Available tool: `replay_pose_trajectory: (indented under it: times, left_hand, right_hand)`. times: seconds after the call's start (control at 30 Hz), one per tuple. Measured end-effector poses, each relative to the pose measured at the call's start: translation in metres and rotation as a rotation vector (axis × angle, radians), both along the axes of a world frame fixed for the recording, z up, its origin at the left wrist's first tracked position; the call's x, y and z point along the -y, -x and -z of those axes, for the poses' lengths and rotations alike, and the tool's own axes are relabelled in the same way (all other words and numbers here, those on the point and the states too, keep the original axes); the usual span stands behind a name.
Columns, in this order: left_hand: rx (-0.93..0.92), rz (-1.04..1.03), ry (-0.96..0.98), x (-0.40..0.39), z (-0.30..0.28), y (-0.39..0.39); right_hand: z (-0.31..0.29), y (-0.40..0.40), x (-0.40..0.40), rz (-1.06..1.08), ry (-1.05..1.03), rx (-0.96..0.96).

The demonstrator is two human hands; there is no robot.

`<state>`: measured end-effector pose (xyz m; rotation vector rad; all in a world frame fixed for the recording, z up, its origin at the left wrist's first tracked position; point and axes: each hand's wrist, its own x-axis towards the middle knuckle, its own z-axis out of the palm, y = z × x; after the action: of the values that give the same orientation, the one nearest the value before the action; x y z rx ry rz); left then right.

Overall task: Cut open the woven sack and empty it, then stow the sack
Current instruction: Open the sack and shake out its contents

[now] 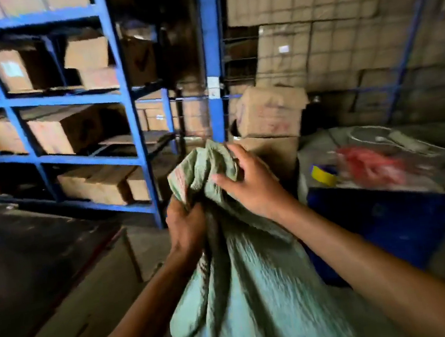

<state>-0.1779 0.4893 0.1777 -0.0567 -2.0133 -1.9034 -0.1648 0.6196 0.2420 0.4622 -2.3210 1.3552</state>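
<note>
A pale green woven sack (249, 287) hangs crumpled and limp in front of me, its bunched top raised at the centre of the view. My left hand (186, 224) grips the gathered neck from below on the left. My right hand (249, 181) lies over the bunched top from the right, fingers spread and pressing into the fabric. The sack's lower part drops out of view at the bottom edge. The frame is blurred by motion.
Blue metal shelving (125, 96) with cardboard boxes fills the left and back. A dark table (27, 253) stands at the left. At right is a blue bin (388, 219), with a yellow tape roll (323, 174) and red items (372, 164) behind it. Stacked cartons (273, 109) stand behind the sack.
</note>
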Motion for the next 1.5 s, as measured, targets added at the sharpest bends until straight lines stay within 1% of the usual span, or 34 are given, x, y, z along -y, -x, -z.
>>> replay_pose_trajectory:
  times: [0.1, 0.13, 0.23, 0.3, 0.4, 0.47, 0.5, 0.53, 0.63, 0.67, 0.73, 0.8, 0.9, 1.03, 1.1, 1.17, 1.2, 1.27, 1.3, 1.33, 1.4, 1.43, 1.47, 1.5]
  left_hand:
    - [0.027, 0.162, -0.088, -0.048, 0.003, 0.001]
    - [0.047, 0.220, -0.111, -0.065, 0.007, 0.001]
    - [0.081, 0.405, -0.163, -0.108, 0.011, -0.013]
    - [0.094, 0.514, -0.185, -0.130, 0.009, -0.027]
    - [0.131, 0.644, -0.200, -0.165, 0.007, -0.053]
    - [0.187, 0.703, -0.265, -0.184, 0.005, -0.071]
    - [0.216, 0.734, -0.289, -0.193, 0.001, -0.081]
    - [0.243, 0.763, -0.318, -0.204, 0.002, -0.090]
    - [0.326, 0.862, -0.357, -0.237, 0.005, -0.115]
    - [0.343, 0.894, -0.355, -0.249, 0.008, -0.122]
    - [0.346, 0.946, -0.306, -0.272, 0.017, -0.134]
    - [0.344, 0.953, -0.253, -0.290, 0.028, -0.142]
    - [0.365, 0.936, -0.190, -0.313, 0.049, -0.162]
    - [0.438, 0.928, -0.027, -0.330, 0.090, -0.183]
    - [0.520, 0.944, 0.045, -0.338, 0.114, -0.191]
    - [0.624, 0.991, 0.115, -0.352, 0.141, -0.199]
    - [0.682, 1.048, 0.149, -0.362, 0.156, -0.203]
    - [0.869, 1.179, 0.231, -0.385, 0.183, -0.211]
    - [0.944, 1.228, 0.302, -0.396, 0.191, -0.216]
    - [0.997, 1.287, 0.395, -0.405, 0.197, -0.220]
    - [1.061, 1.382, 0.673, -0.419, 0.211, -0.225]
    - [1.034, 1.398, 0.797, -0.424, 0.213, -0.226]
    - [0.964, 1.437, 0.846, -0.433, 0.218, -0.228]
    - [0.852, 1.472, 0.832, -0.442, 0.215, -0.233]
  right_hand:
    - [0.057, -0.043, -0.052, 0.171, -0.001, 0.159]
    - [0.076, -0.061, -0.071, 0.257, 0.002, 0.222]
    - [0.131, -0.123, -0.122, 0.487, 0.033, 0.461]
    - [0.166, -0.162, -0.142, 0.589, 0.020, 0.559]
    - [0.195, -0.219, -0.162, 0.804, -0.035, 0.593]
    - [0.209, -0.255, -0.173, 0.919, -0.111, 0.607]
    - [0.216, -0.273, -0.177, 0.979, -0.117, 0.626]
    - [0.226, -0.295, -0.183, 1.037, -0.100, 0.647]
    - [0.257, -0.357, -0.196, 1.233, -0.059, 0.816]
    - [0.264, -0.375, -0.202, 1.309, -0.020, 0.834]
    - [0.271, -0.409, -0.215, 1.411, 0.094, 0.793]
    - [0.272, -0.436, -0.229, 1.462, 0.101, 0.725]
    - [0.261, -0.466, -0.244, 1.498, 0.036, 0.615]
    - [0.229, -0.487, -0.259, 1.382, -0.016, 0.496]
    - [0.207, -0.500, -0.262, 1.327, -0.029, 0.464]
    - [0.183, -0.514, -0.267, 1.338, -0.097, 0.434]
    - [0.170, -0.520, -0.270, 1.361, -0.150, 0.430]
    - [0.146, -0.533, -0.278, 1.394, -0.276, 0.467]
    - [0.134, -0.540, -0.282, 1.396, -0.342, 0.502]
    - [0.122, -0.548, -0.288, 1.389, -0.389, 0.523]
    - [0.100, -0.560, -0.298, 1.375, -0.451, 0.563]
    - [0.090, -0.563, -0.302, 1.350, -0.487, 0.586]
    - [0.086, -0.566, -0.307, 1.327, -0.509, 0.624]
    - [0.086, -0.565, -0.313, 1.317, -0.544, 0.674]
